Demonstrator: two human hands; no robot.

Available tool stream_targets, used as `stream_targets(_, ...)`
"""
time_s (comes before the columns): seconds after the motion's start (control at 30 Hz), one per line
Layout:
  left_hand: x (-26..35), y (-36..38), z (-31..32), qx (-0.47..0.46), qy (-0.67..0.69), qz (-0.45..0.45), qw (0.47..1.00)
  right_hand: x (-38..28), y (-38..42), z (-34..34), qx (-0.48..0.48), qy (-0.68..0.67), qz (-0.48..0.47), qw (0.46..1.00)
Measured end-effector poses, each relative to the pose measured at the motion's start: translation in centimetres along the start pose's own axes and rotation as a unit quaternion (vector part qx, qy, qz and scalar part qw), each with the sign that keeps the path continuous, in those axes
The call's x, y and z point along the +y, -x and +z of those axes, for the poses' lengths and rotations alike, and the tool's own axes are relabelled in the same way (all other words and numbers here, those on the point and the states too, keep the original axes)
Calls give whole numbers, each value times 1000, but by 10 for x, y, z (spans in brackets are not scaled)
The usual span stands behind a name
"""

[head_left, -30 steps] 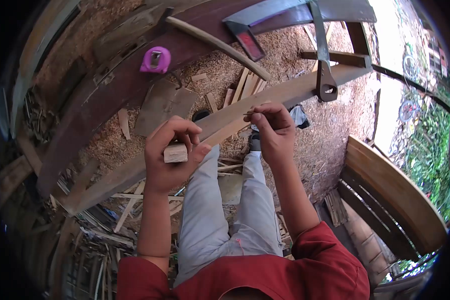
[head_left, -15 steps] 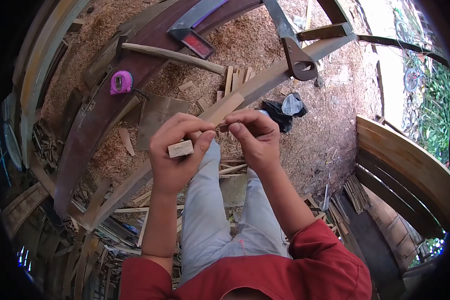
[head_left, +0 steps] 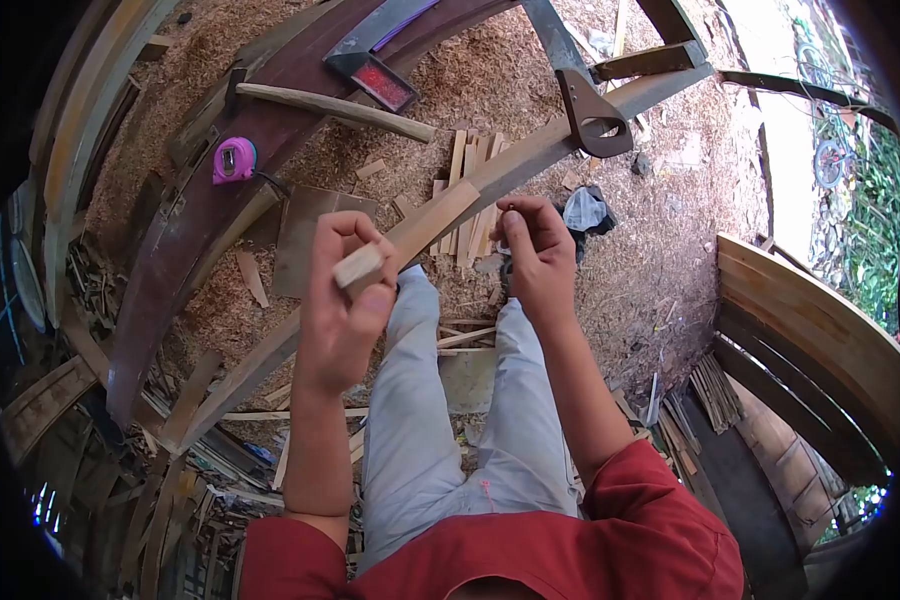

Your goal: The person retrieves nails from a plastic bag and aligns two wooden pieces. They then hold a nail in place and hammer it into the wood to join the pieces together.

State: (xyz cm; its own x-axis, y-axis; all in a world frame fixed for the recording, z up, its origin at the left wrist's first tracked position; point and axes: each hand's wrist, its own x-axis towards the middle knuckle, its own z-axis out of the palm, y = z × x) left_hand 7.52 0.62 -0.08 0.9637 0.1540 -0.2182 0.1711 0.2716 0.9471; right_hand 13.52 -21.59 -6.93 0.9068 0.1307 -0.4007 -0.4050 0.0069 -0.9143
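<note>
My left hand (head_left: pixel 342 310) is closed around a small pale wood block (head_left: pixel 360 266), whose end points up toward me. To its right, my right hand (head_left: pixel 538 242) is raised with thumb and forefinger pinched on something thin and dark, too small to make out. Between and beyond the hands, a light wood strip (head_left: pixel 440 222) lies along a long wooden beam (head_left: pixel 535 157). A handsaw with a brown handle (head_left: pixel 573 105) rests at the beam's upper part.
A pink tape measure (head_left: pixel 235 160), a hammer with a wooden handle (head_left: pixel 340 110) and a red-filled tray (head_left: pixel 382 83) lie on the dark curved board (head_left: pixel 175 235). Curved planks (head_left: pixel 810 340) stand at the right. A dark plastic bag (head_left: pixel 598 218) lies on the shavings.
My hands have moved apart. The left one has turned with the block, and the right one has shifted right and up, away from the left fingertips.
</note>
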Motion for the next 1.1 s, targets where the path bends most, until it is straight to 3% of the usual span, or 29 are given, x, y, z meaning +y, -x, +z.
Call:
stream_targets(0.13,0,-1,4,-43,-44,-62,996,10,-8,-15,32,62,-10,998)
stream_targets(0.2,-7,-8,11,-11,-182,-70,981,21,-11,-23,51,132,-58,988)
stream_targets(0.23,-15,-13,13,-14,-183,-70,981,22,-12,-25,53,131,-58,988)
stream_targets(0.3,-40,-26,16,-41,-402,73,912,24,-14,-27,70,169,-68,981)
stream_targets(0.4,-80,-37,27,-11,-483,55,874,26,-14,-31,82,204,-82,972)
stream_targets(0.63,-143,-63,47,3,-538,74,840,40,-14,-45,99,225,-92,965)
stream_targets(0.7,-149,-69,47,-74,-573,21,816,44,-17,-48,111,286,-131,943)
stream_targets(0.83,-152,-66,59,-82,-586,54,804,59,-40,-58,117,321,-203,917)
stream_targets(1.07,-160,-66,77,-66,-582,85,806,60,-62,-66,147,284,-205,925)
stream_targets(1.1,-162,-66,78,-64,-585,88,803,59,-63,-66,151,247,-172,942)
